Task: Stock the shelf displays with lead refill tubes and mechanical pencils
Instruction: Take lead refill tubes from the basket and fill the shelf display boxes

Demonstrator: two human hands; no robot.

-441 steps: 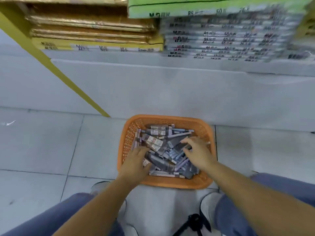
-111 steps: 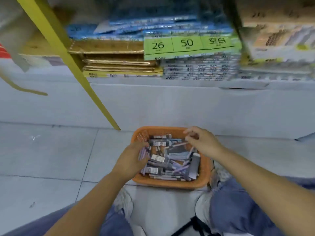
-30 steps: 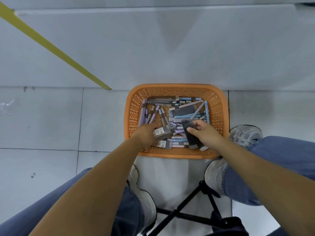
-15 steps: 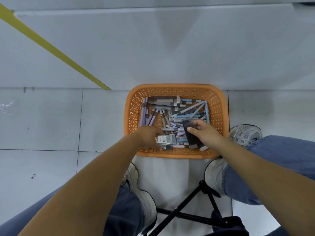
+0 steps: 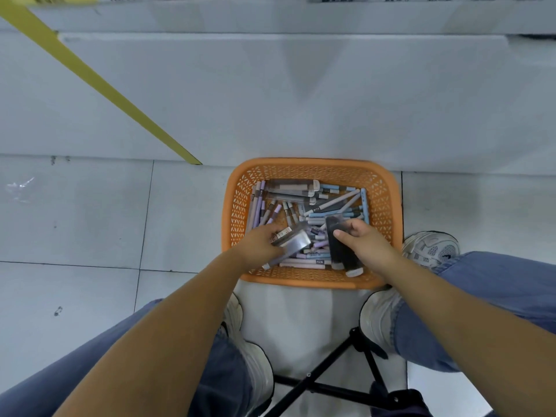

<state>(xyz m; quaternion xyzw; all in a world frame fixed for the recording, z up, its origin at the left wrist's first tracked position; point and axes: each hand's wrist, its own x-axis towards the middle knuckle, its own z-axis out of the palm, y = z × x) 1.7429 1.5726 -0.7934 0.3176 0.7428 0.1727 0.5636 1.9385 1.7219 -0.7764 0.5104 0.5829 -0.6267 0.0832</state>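
Sorting through the orange basket (image 5: 385, 206) on the floor, I work from the left across. At about 8 o'clock in the basket my left hand (image 5: 258, 246) has its grip closed around a small stack of grey lead refill tubes (image 5: 293, 239), one end showing a barcode sticker I cannot read. Half a second ago that stack lay lower against the near rim; now it is tilted up and lifted a little, so I judge the gathering is nearly done on this side. In the middle the loose mechanical pencils (image 5: 334, 206), lilac and pale blue, lie tangled with longer boxed packs at 12 o'clock. At 4 o'clock my right hand (image 5: 365, 245) pinches a dark pack of refills (image 5: 340, 245) between thumb and fingers, much as it did a moment back. With both hands loaded, the next move is probably up to the shelf (image 5: 270, 16) at the top of the view, where only fragments of label print show, too cropped to read.
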